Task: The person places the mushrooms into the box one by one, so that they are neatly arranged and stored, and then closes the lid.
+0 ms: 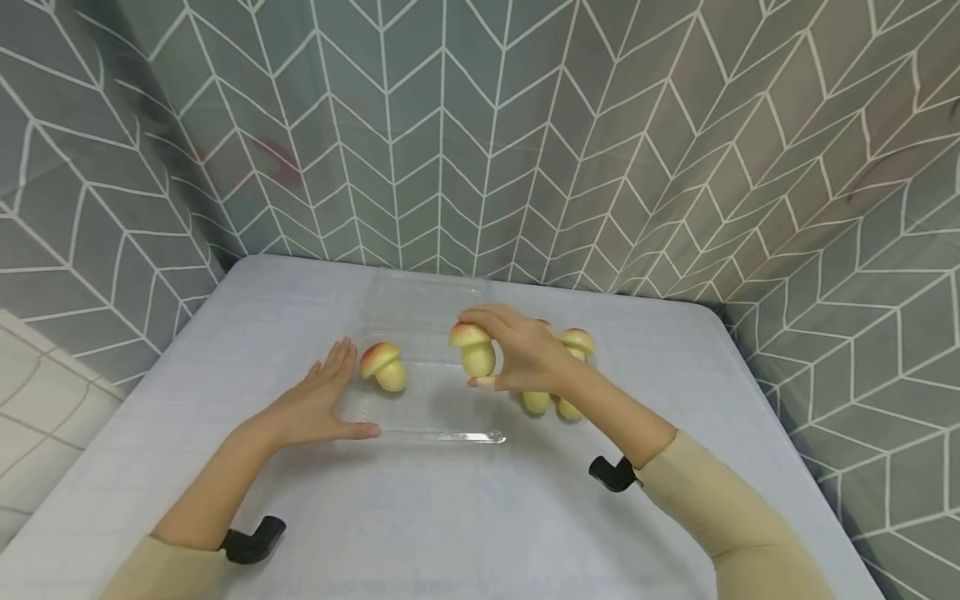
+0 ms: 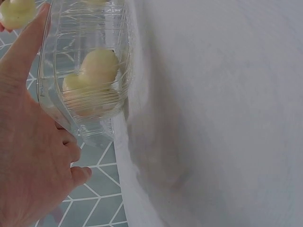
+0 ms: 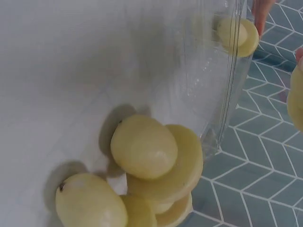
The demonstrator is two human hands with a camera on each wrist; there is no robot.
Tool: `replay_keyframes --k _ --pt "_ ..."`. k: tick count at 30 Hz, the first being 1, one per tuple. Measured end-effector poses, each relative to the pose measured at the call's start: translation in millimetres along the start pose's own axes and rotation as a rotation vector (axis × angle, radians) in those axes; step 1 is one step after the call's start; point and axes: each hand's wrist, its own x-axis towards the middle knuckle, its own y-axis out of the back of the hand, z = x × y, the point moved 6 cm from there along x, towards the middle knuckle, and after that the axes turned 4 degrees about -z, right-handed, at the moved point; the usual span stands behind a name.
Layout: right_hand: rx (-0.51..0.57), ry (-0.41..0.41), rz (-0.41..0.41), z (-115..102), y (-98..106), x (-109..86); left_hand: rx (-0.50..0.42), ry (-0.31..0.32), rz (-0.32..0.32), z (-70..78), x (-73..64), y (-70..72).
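A mushroom with a red-tinged yellow cap and pale stem is pinched between the thumb and fingers of my right hand. It hangs over the right part of a clear plastic box. Inside the box, at the left, another mushroom lies tilted; the left wrist view shows this mushroom through the ribbed wall. My left hand is spread along the box's left side, fingers straight, thumb at the front corner. In the right wrist view only the held mushroom's edge shows.
Several more mushrooms stand close together on the white-covered table, right of the box and partly behind my right hand. The box's transparent lid lies folded back behind it. A grey patterned curtain borders the table's far edge.
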Motion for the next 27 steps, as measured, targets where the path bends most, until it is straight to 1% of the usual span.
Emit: replay_keyframes --k 4,7,11,14,20,27 --pt "0.021 0.057 -0.014 -3.3 -10.2 9.9 0.004 0.002 0.004 1.1 0.3 0.4" --pt "0.027 0.073 -0.054 -4.5 -19.4 14.7 -0.003 0.005 0.003 1.5 0.4 0.2" --pt "0.025 0.071 -0.122 -4.4 -32.4 17.9 -0.012 0.008 -0.005 0.8 0.9 -1.5" --pt "0.030 0.062 -0.154 -4.4 -40.4 21.2 -0.008 0.011 -0.010 0.4 0.7 -2.4" --pt "0.058 0.068 -0.190 -7.6 -53.8 30.8 0.002 0.013 -0.009 0.4 -0.1 -1.0" --pt "0.023 0.114 -0.189 -7.5 -69.8 36.1 -0.003 0.015 -0.015 1.3 -1.2 0.1"
